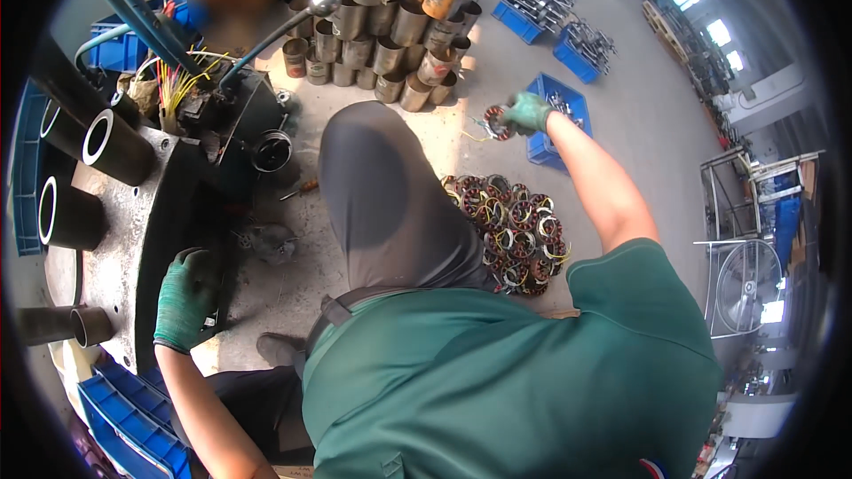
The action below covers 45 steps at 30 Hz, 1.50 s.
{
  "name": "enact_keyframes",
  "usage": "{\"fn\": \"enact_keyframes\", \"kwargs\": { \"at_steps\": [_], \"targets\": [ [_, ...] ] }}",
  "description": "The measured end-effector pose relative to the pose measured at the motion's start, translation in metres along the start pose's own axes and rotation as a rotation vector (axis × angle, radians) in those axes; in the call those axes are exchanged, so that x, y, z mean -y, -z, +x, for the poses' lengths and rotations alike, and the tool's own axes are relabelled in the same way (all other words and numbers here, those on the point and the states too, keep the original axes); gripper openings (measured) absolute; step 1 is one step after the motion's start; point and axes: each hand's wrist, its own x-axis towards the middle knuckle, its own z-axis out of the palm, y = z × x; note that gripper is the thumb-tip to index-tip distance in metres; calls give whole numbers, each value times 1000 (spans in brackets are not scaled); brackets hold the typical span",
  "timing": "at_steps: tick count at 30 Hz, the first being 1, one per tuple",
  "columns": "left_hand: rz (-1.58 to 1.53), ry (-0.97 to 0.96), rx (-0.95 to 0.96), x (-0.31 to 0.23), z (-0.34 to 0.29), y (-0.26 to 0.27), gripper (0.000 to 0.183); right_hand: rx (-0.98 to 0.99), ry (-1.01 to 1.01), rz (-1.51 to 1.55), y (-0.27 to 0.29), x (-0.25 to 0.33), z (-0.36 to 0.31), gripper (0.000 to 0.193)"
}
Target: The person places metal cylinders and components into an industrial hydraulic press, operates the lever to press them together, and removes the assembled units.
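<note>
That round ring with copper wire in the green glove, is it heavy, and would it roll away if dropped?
The wound ring looks like metal and copper, so probably heavy for its size. The right hand grips it alone, so it's liftable. Being round, it could roll on edge; its loose yellow wire tails would likely flop.

Green knitted gloves cover the left hand (pixel 185 298) and the right hand (pixel 527 112), matching a dark green shirt (pixel 497 381). The round wound stator core (pixel 497 121) shows copper-red coils with yellow leads, as does the copper-and-yellow heap of stators (pixel 515 231). Dull grey and rust-orange metal cylinders (pixel 399 22) stand beside bright blue plastic crates (pixel 559 120) on the pale grey concrete floor (pixel 639 98).
</note>
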Motion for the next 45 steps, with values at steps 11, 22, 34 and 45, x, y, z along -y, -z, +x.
{"fn": "enact_keyframes", "kwargs": {
  "at_steps": [11, 22, 34, 45],
  "targets": [
    [131, 101, 295, 21, 3, -57, 34, -174, -578, 910, -116, -322, -120, 29],
    [-176, 207, 377, 135, -37, -120, 22, 77, -923, 65, -198, -419, -210, 21],
    [-61, 123, 442, 209, -56, -142, 27, 590, -721, 197, -302, -368, -207, 35],
    [-124, 83, 419, 238, -72, -150, 42, 540, -626, 697, -329, -386, -209, 27]
  ]
}}
